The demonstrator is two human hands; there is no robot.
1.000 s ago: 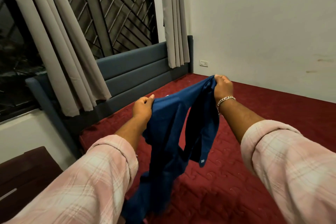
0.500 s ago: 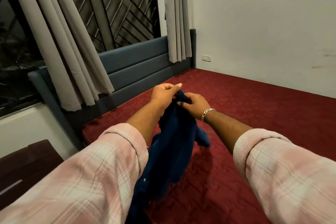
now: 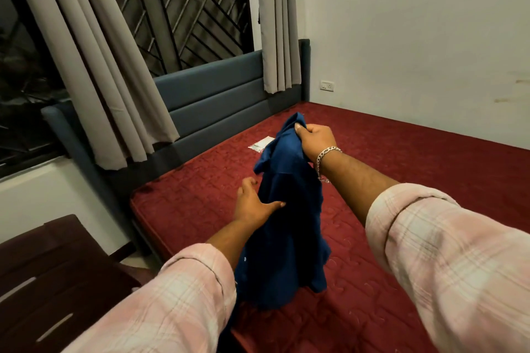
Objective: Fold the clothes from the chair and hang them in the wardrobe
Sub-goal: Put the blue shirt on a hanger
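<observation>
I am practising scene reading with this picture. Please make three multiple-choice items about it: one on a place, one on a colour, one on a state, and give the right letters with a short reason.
1. Where does the white paper lie?
A. on the mattress, near the headboard
B. on the window sill
C. on the floor

2. What colour is the garment?
A. red
B. dark blue
C. white

3. How does the right hand meet the garment?
A. it hovers apart from it
B. it presses it flat with an open palm
C. it grips its top in curled fingers

Answers:
1 A, it rests on the red quilted surface behind the garment.
2 B, the cloth is dark blue against the red mattress.
3 C, the fingers curl round the bunched top edge, while the left hand touches the side with straight fingers.
</observation>
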